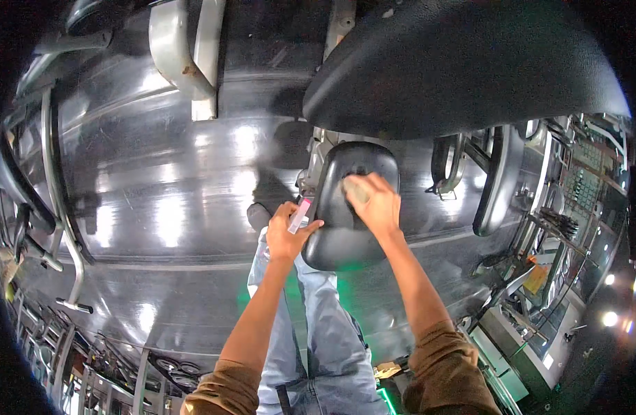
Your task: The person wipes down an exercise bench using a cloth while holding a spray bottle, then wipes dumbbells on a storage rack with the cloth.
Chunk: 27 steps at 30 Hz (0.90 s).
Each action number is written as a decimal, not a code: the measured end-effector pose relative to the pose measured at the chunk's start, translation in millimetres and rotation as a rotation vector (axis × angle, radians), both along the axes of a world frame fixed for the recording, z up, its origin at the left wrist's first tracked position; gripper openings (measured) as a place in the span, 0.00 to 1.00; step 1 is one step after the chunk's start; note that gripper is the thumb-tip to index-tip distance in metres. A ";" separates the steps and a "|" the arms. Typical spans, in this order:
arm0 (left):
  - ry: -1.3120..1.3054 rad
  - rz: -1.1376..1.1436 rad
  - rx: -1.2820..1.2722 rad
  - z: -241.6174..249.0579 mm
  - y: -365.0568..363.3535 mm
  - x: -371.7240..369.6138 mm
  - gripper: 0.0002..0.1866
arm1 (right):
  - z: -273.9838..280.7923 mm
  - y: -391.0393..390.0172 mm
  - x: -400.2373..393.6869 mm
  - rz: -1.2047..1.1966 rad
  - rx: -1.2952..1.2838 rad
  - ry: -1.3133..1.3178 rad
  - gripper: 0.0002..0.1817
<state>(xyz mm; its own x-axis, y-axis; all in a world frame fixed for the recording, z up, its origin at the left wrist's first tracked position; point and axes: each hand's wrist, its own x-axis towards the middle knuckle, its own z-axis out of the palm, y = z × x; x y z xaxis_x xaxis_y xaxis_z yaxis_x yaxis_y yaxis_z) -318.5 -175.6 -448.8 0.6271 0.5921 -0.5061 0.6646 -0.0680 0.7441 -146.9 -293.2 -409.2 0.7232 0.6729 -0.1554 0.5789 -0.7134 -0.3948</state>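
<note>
My left hand [287,232] is closed around a small clear container with a pink end [300,214], and its thumb reaches the left edge of a black padded seat [346,238]. On the upper part of that seat, my right hand [376,204] grips a light tan pad or cloth [355,191] pressed against the black surface. The fingers partly cover the pad, so its full shape is hidden.
A large black padded backrest [470,69] fills the upper right. Grey metal frame legs [203,62] stand at the upper left. Another black pad [499,183] is to the right. Gym equipment lines both sides of the shiny dark floor [166,180].
</note>
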 end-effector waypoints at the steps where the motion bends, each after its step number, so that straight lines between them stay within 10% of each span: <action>1: 0.030 0.041 0.016 -0.4 -3.6 -2.1 0.28 | -3.6 6.0 4.2 -0.034 0.019 -0.015 0.17; 27: 0.071 0.185 -0.057 -7.1 2.2 -41.9 0.25 | -23.5 96.8 9.4 0.427 -0.565 -0.140 0.08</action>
